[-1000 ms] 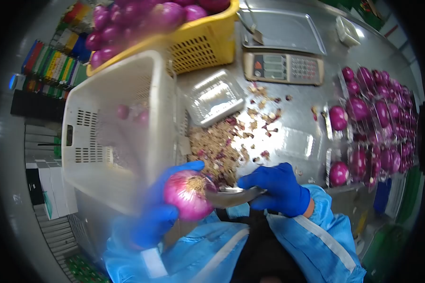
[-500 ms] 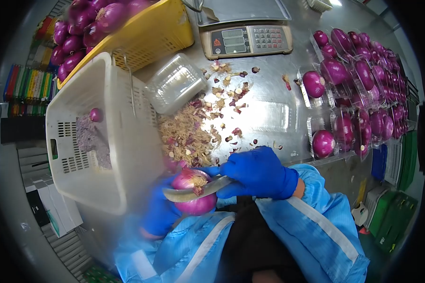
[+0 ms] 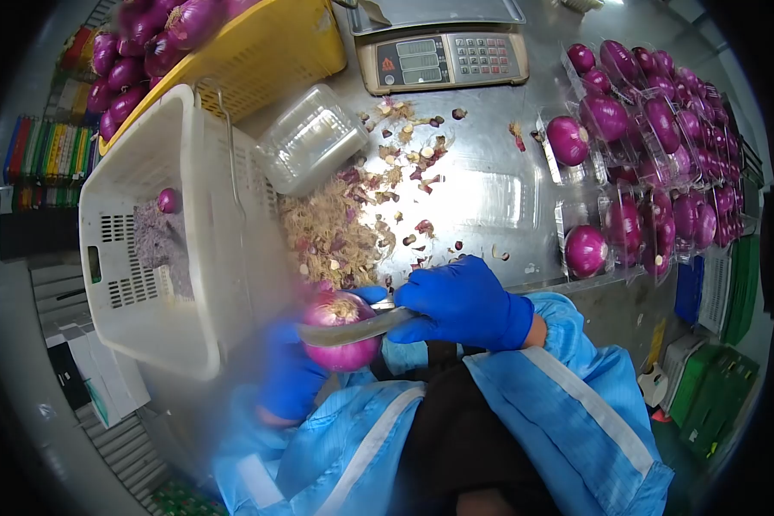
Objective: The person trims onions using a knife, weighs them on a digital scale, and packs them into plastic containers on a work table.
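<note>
My left hand point(image 3: 291, 370), in a blue glove, is wrapped around a purple onion point(image 3: 346, 354) in front of my body. The onion's pale, fibrous end faces up and away from me. My right hand point(image 3: 466, 303), also gloved in blue, grips a knife point(image 3: 361, 330) by its handle, which the fingers mostly hide. The curved blade lies across the onion, pointing left, below the pale end. Whether its edge touches the skin I cannot tell. Dry root trimmings point(image 3: 331, 236) are piled on the metal table just beyond my hands.
A white crate point(image 3: 199, 284) with one small onion inside stands left, before a yellow crate point(image 3: 271, 52) of onions. A clear plastic tray point(image 3: 311, 142) leans nearby. A scale point(image 3: 443, 60) sits at the back. Packed onions point(image 3: 606, 120) fill the table's right side.
The dry tuft that stuck up beside the blade no longer shows, and the onion's end looks flatter. Onion and knife have shifted slightly up and left in view; both hands keep their hold.
</note>
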### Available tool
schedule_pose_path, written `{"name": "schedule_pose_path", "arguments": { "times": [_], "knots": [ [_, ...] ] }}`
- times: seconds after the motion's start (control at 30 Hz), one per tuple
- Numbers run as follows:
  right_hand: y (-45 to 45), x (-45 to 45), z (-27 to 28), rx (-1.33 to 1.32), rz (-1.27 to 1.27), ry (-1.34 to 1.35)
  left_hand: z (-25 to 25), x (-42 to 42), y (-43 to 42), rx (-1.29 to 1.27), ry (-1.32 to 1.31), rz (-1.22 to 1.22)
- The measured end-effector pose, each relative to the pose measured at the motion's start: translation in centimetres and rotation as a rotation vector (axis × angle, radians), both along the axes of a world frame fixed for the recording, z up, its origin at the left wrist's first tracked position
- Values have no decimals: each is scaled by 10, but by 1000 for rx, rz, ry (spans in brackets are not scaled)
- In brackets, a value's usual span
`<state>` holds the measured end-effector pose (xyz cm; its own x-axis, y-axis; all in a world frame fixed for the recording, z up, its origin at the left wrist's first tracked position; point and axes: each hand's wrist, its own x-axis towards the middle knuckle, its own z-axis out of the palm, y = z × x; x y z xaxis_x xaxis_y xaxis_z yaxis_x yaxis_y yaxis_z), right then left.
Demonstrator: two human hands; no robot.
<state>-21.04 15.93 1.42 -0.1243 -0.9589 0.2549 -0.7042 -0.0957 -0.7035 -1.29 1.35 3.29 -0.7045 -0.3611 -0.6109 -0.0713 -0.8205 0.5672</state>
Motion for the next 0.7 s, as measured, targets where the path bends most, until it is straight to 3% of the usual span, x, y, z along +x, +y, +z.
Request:
{"name": "schedule_pose_path", "arguments": {
  "times": [0.07,0.13,0.17,0.23,0.3,0.37,0.57,0.67,0.7],
  "knots": [
    [0,2,4,-24,-2,-9,-31,19,6,84,-20,142],
    [3,0,4,-21,52,6,-22,10,8,86,-56,43],
    [6,-1,3,-19,81,13,-3,3,5,71,-50,-124],
    [15,-6,-21,97,7,5,10,-1,6,93,-37,-195],
    [22,-5,-52,115,-41,-42,1,6,11,158,-8,4],
    [31,11,-75,44,-89,-156,-18,14,9,108,-110,13],
    [17,5,-26,76,21,65,-3,3,21,205,-111,98],
    [39,2,-81,56,-117,-19,-12,2,16,275,151,25],
    [44,-1,-87,132,-133,-131,-13,1,12,187,138,27]
  ]
}}
